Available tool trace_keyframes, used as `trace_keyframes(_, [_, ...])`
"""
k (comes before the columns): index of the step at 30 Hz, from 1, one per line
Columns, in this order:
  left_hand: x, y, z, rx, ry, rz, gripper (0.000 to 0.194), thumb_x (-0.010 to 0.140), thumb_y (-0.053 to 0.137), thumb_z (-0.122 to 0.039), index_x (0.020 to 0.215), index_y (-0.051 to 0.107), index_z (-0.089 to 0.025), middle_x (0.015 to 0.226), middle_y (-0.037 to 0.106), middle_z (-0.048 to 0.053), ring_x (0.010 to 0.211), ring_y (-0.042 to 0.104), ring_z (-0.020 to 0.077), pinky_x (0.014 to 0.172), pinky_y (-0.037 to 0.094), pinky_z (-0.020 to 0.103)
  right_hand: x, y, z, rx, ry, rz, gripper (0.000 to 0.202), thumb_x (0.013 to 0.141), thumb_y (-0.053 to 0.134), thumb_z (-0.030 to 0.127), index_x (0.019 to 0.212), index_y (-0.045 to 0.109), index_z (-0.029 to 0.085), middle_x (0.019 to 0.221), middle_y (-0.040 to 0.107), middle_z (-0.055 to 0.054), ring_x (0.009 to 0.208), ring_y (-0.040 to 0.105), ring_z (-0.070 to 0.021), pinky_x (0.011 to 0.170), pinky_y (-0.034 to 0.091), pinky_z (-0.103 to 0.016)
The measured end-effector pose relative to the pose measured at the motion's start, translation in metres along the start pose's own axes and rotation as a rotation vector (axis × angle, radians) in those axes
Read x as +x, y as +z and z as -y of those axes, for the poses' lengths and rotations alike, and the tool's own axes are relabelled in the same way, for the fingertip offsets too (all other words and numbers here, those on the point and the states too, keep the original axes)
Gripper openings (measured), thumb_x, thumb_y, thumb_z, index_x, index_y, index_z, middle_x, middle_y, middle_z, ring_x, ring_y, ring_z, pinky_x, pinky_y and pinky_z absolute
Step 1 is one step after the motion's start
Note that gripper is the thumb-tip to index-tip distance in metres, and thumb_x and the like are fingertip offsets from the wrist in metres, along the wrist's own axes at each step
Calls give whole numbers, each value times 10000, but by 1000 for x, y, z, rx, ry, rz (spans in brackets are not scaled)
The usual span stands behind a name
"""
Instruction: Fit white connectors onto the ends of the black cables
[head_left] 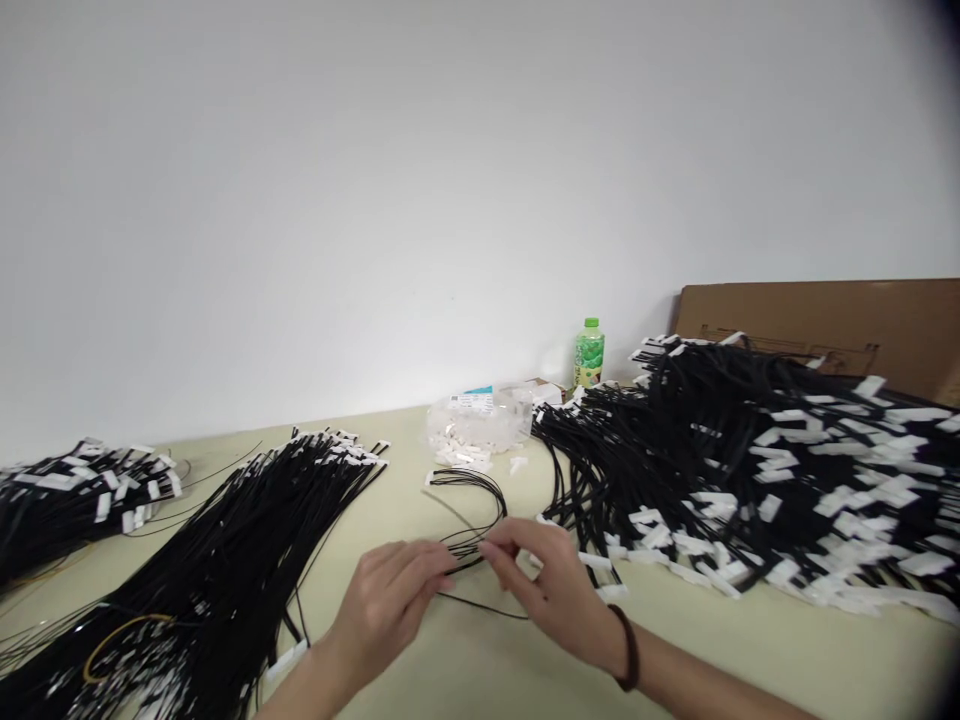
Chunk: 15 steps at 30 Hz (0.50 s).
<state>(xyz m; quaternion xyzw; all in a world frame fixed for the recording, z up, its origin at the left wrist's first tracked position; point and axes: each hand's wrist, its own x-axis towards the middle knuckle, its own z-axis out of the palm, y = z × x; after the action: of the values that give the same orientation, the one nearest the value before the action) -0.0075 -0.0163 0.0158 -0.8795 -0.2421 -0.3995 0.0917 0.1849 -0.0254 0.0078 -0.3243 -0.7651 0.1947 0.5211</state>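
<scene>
Thin black wires [466, 546] stretch between my two hands, low in the middle of the view. My left hand [394, 597] is closed, thumb and fingers pinched on the left part of these wires. On the other side my right hand [546, 585], with a dark band round the wrist, pinches them between thumb and forefinger. Beyond the hands the wires curve back to the left, with a small white connector [430, 479] at the end. One loose wire [484, 604] runs below the fingers. What lies inside each pinch is partly hidden.
A clear plastic bag [480, 425] of small white connectors sits behind the hands. Piles of black wires with white ends lie left [247, 530] and right [675, 450], another at far left [67, 500]. A green-capped bottle [589, 355] and cardboard [817, 330] stand by the wall.
</scene>
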Motion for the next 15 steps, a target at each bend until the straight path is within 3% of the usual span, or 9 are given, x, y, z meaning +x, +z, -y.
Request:
trace_keyframes(2, [-1, -7, 10, 123, -230, 128, 125, 808, 499, -233, 916, 561, -218, 767, 664, 13, 609, 598, 121, 573, 436, 217, 4, -3, -6, 47, 109, -68, 236, 881, 419, 309, 773, 554, 149, 528, 484, 22, 485, 450, -84, 491, 347, -185])
trace_keyframes(5, [-3, -16, 19, 225, -590, 413, 391, 666, 632, -410, 1005, 572, -224, 922, 648, 59, 812, 594, 225, 690, 440, 303, 9, -5, -20, 149, 250, -180, 282, 886, 389, 393, 901, 533, 151, 518, 481, 31, 476, 456, -97, 484, 361, -195])
trace_keyframes(8, [-7, -17, 23, 97, -663, 622, 517, 596, 678, -358, 1082, 558, -232, 1029, 606, 75, 977, 531, 277, 801, 403, 341, 13, -6, -37, 207, 318, -274, 298, 874, 389, 431, 895, 493, 152, 526, 498, 25, 490, 461, -111, 506, 380, -213])
trace_keyframes(12, [-10, -3, 32, -43, -654, 582, 348, 684, 539, -180, 1029, 573, -200, 932, 596, 62, 876, 540, 206, 768, 401, 298, 17, -7, -53, 202, 371, -259, 259, 881, 363, 402, 883, 456, 161, 586, 552, 2, 555, 517, -135, 554, 408, -233])
trace_keyframes(15, [-7, 5, 40, -87, -672, 554, 314, 673, 511, -143, 972, 601, -175, 858, 600, 57, 802, 536, 186, 747, 404, 287, 16, -6, -56, 21, 308, -110, 226, 902, 321, 321, 836, 473, 168, 697, 580, -22, 641, 531, -144, 621, 393, -248])
